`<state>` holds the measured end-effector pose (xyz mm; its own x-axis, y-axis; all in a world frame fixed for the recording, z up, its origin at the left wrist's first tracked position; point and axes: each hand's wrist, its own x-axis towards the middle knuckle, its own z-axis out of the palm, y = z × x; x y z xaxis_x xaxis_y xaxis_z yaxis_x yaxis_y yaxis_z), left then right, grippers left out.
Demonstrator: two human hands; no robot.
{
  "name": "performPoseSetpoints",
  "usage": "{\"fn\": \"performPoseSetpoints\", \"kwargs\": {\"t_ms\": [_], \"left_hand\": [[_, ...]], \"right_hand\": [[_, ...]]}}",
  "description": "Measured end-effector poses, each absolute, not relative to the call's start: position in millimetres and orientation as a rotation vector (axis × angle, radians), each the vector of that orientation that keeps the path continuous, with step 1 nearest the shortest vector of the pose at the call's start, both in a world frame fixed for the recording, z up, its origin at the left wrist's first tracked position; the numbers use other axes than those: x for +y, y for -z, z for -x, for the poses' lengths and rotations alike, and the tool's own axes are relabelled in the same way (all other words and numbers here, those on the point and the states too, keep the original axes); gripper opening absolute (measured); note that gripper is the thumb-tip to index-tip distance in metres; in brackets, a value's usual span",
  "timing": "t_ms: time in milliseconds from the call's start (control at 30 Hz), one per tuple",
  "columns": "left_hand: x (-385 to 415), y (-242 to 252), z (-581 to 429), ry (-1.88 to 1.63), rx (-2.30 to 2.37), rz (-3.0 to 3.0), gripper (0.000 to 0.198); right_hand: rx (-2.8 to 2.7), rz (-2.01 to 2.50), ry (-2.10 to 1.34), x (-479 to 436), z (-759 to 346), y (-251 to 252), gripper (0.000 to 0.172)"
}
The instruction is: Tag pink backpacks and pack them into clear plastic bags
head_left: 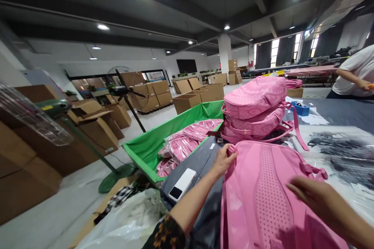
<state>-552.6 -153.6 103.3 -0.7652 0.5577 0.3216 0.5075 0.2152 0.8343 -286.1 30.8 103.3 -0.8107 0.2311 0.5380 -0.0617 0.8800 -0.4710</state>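
Observation:
A pink backpack (263, 194) lies back-side up on the grey table (339, 111) in front of me, its mesh padding and straps facing up. My left hand (223, 160) grips its top left edge near the handle, fingers curled on the fabric. Over the right side of the backpack hovers my right hand (314, 196), blurred, with fingers stretched out flat and nothing in them. Just behind it sits a stack of pink backpacks (255, 107).
A green fabric bin (146, 148) at the left holds bagged pink items (184, 144). A white phone-like device (182, 184) lies on the table edge. Cardboard boxes (96, 124) and a standing fan (55, 113) fill the left. A person in a white shirt (355, 74) works at far right.

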Motion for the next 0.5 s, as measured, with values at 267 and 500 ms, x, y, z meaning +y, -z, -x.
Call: {"fn": "performPoseSetpoints", "kwargs": {"t_ms": [267,500], "left_hand": [[-199,-77,542,-1.864,2.54,-0.643,0.038],[-190,-55,577,-1.829,2.671,-0.302,0.036]], "right_hand": [[-2.653,-0.234,-0.917,-54,490,-92,0.006],[-2.574,0.085,-0.865,-73,493,-50,0.022]]}}
